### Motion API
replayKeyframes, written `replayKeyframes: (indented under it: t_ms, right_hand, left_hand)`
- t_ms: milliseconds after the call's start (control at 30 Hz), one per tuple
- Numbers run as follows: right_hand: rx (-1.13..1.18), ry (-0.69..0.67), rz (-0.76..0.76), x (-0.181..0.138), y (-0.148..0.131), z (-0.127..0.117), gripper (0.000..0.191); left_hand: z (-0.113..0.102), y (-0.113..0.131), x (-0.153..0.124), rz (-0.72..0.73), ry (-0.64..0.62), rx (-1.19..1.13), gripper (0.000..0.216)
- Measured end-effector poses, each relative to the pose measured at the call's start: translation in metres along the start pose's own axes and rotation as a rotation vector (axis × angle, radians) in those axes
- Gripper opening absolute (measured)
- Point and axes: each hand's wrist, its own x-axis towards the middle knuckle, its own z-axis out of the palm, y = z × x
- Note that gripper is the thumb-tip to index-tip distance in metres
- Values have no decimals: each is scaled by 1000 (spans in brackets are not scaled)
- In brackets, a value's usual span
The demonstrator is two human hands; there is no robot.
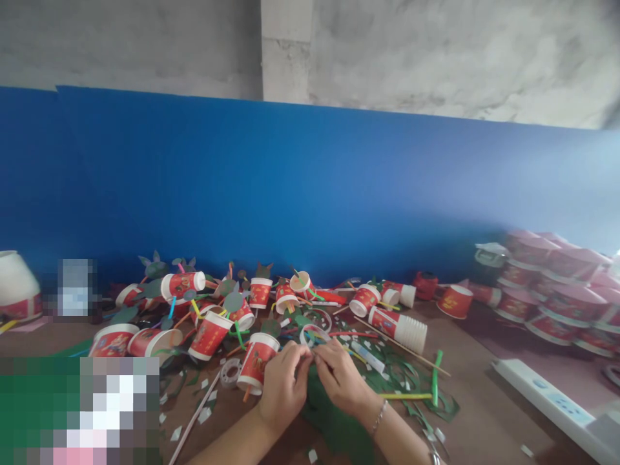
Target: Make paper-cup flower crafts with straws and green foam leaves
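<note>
Tape roll (pixel 305 336): located at lower centre of the frame, directly at the fingertips of both hands. In my judgement it is light, with a stiff core that should resist squeezing; the outer face is probably tacky, the side edges smoother. The rim edges, taken between thumb and finger, appear the soundest hold. It looks pale and translucent, a tilted ring with an open centre; its near edge is covered by the fingers.

Left hand (pixel 287 378) and right hand (pixel 341 374): fingers curled in, thumbs and forefingers drawn close together, the two hands almost meeting. Whether they grip the roll or a strip from it cannot be told.

Below the hands lies dark green paper (pixel 334 420). Just left of the left hand is a tilted red paper cup (pixel 256 363), with a second tape roll (pixel 231 372) beside it. Right of the right hand are a glue tube (pixel 369 357) and a yellow straw (pixel 407 396). Nested paper cups (pixel 404 330) lie beyond. A power strip (pixel 545 395) occupies the lower right; a blue partition (pixel 290 187) spans the background.
</note>
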Motion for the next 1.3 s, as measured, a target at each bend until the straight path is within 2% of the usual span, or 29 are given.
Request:
replayKeyframes:
  t_ms: [100, 167, 233, 367, 467, 600, 667, 800, 933, 1033, 1167, 1300]
  right_hand:
    - [71, 49, 73, 2, 0, 0, 31]
    - [45, 68, 91, 2, 6, -2, 30]
    - [-48, 57, 88, 2, 15, -4, 27]
    - [-274, 21, 129, -1, 30, -4, 21]
    - [-207, 113, 182, -2, 29, -3, 20]
    - [164, 164, 209, 0, 17, -6, 25]
    - [195, 156, 194, 1, 12, -6, 23]
    - [-1, 116, 134, 1, 9, -4, 14]
    - [-143, 43, 105, 0, 10, -3, 14]
    - [-258, 82, 102, -3, 16, -1, 17]
    - [-402, 112, 202, -8, 33, 6, 23]
    - [-347, 201, 269, -9, 38, 6, 28]
  left_hand:
    - [-5, 5, 0, 15, 54, -109, 15]
    - [-8, 8, 1, -30, 91, -213, 16]
    - [-9, 11, 2, -140, 104, -339, 16]
    - [-4, 11, 4, -454, 44, -638, 27]
    - [1, 8, 2, -583, -9, -825, 37]
    - [6, 3, 0, -656, -38, -884, 42]
    - [8, 1, -1, -673, -43, -874, 43]
    - [10, -1, 0, -673, -53, -892, 47]
    - [8, 0, 1, -737, -27, -903, 48]
    - [8, 1, 1, -738, -32, -928, 48]
    - [9, 1, 3, -720, -49, -1002, 44]
    - [12, -1, 3, -723, -50, -1085, 44]
